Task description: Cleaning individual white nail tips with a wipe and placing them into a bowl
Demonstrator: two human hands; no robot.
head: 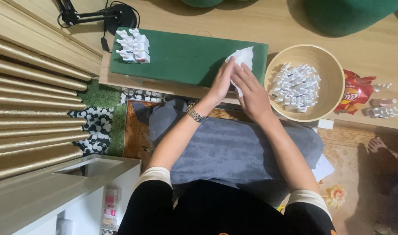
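Over the green surface (181, 58), our left hand (220, 85) and right hand (251, 93) close their fingers on a white paper piece (243, 58), beside a wooden bowl (333, 69) of small white bottles (296, 87).

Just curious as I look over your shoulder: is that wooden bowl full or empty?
Partly full. The wooden bowl holds a heap of small white pieces covering most of its bottom, well below the rim.
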